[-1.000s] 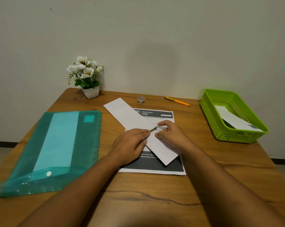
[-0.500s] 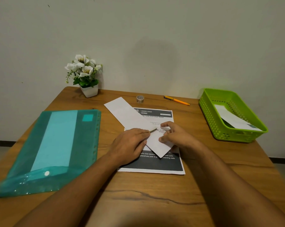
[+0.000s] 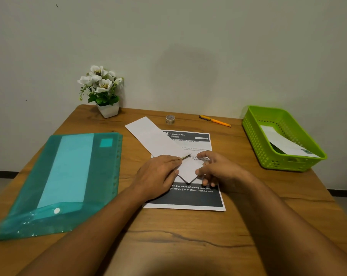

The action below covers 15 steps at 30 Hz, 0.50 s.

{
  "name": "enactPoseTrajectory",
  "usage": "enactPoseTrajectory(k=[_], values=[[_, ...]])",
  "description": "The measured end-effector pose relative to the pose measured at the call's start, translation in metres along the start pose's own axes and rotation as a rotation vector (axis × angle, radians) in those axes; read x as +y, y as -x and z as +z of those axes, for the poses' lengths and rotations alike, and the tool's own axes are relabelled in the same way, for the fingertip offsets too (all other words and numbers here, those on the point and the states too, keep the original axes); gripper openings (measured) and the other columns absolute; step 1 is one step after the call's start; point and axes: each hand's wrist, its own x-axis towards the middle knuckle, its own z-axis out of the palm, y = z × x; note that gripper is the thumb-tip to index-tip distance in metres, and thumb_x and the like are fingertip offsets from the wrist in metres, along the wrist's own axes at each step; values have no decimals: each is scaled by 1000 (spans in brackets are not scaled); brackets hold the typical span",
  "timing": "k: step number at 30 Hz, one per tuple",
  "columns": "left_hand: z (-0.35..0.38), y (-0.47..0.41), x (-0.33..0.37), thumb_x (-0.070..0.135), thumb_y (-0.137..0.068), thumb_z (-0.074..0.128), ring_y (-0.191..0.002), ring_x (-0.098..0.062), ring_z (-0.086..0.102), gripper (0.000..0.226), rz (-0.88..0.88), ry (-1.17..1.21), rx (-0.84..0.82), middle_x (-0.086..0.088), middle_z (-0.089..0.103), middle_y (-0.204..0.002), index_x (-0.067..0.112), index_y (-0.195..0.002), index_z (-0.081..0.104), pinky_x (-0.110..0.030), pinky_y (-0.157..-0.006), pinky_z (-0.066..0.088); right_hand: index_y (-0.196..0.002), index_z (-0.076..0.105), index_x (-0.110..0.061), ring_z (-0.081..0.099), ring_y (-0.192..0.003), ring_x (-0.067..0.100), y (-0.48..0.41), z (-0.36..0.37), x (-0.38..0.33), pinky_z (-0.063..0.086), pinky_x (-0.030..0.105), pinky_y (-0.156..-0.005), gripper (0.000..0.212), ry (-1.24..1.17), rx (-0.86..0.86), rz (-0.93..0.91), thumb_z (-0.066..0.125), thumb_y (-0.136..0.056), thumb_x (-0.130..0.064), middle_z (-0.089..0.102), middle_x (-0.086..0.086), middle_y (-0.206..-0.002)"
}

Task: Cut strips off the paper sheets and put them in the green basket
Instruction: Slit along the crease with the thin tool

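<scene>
A long white paper strip was laid slantwise across a printed paper sheet with dark bands on the wooden worktop, and a thin pointed blade was gripped in the left hand, its tip at the strip. The strip's right edge was touched by the curled fingers of the right hand, though whether it was pinched could not be told. A white paper piece was kept in the bright green plastic basket at the far right.
</scene>
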Motion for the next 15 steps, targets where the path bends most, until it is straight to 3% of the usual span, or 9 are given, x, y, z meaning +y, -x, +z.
enactPoseTrajectory(k=[5, 11, 15], values=[[-1, 1, 1, 32, -101, 57, -123, -13, 60, 37, 19, 7, 0, 3, 67, -135, 18, -133, 69, -26, -95, 49, -139, 47, -18, 66, -58, 21, -2, 3, 0, 44, 27, -42, 59, -31, 12, -4, 67, -91, 9, 71, 21, -94], [-4, 2, 3, 36, -102, 52, -125, -10, 58, 39, 20, 31, -26, 6, 65, -139, 22, -135, 67, -23, -94, 45, -137, 42, -19, 60, -50, 19, -15, 22, -10, 39, 28, -43, 57, -51, 76, -31, 65, -93, 8, 67, 15, -76], [-4, 2, 3, 36, -102, 51, -125, -11, 57, 41, 15, 40, -38, 5, 65, -139, 21, -137, 66, -23, -95, 45, -139, 42, -21, 61, -53, 21, -21, 27, -8, 37, 27, -44, 61, -104, 114, -51, 66, -92, 8, 68, 16, -77]])
